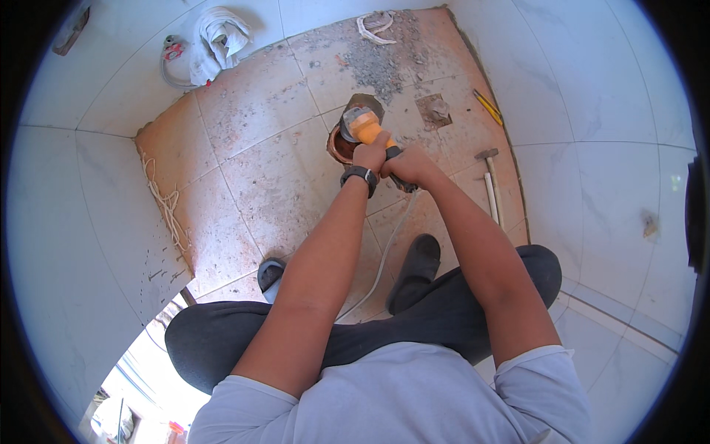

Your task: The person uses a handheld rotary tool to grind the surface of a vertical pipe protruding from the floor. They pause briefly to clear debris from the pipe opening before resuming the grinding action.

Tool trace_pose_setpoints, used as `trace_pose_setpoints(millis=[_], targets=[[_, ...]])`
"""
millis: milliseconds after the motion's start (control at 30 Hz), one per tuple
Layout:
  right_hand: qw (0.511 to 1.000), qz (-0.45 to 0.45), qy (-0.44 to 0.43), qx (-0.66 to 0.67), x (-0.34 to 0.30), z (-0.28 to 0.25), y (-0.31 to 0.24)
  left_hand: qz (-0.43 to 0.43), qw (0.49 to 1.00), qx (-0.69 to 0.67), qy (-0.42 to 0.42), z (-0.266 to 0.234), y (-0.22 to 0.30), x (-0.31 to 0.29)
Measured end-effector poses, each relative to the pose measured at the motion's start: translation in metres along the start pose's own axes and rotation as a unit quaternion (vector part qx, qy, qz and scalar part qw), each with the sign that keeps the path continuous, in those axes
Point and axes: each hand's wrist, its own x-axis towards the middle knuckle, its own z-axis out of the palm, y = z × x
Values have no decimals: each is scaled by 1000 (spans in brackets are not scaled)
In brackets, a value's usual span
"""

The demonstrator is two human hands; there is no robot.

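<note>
An orange and black angle grinder point(376, 131) is held in both my hands over a hole point(343, 148) cut in the tiled floor. My left hand point(370, 154), with a dark watch at the wrist, is closed round the body behind the grey head. Just behind it, my right hand point(411, 166) grips the black rear handle. The grinder's head reaches over the hole's rim; its disc is mostly hidden. From the rear of the tool a pale cord point(392, 248) runs back between my feet.
Grey rubble point(377, 70) lies beyond the hole, with a coil of white cord point(376, 28). To the right are a square cut-out point(433, 111), a yellow-handled tool point(488, 108) and a hammer point(491, 177). A white cloth point(220, 41) and tangled cord point(166, 200) lie along the left walls.
</note>
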Motion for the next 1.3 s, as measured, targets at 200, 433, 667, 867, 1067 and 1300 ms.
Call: trace_pose_setpoints(millis=[200,433,667,867,1067,1300], targets=[[1000,4,-7,7,-3,-1,-2,4,999,-31,-8,-1,-3,4],[1000,7,5,-29,-2,1,-5,-4,1000,-28,-8,-2,-2,1],[999,7,4,-40,-2,1,-5,-14,999,-46,-8,-2,-2,-2],[999,16,11,-38,-1,3,-5,-17,998,-51,-17,-4,-3,0],[998,2,19,-58,-3,4,-5,-15,998,-51,-18,-4,-5,3],[998,0,41,-38,-12,4,-3,-10,997,-54,-51,-1,-5,-2]])
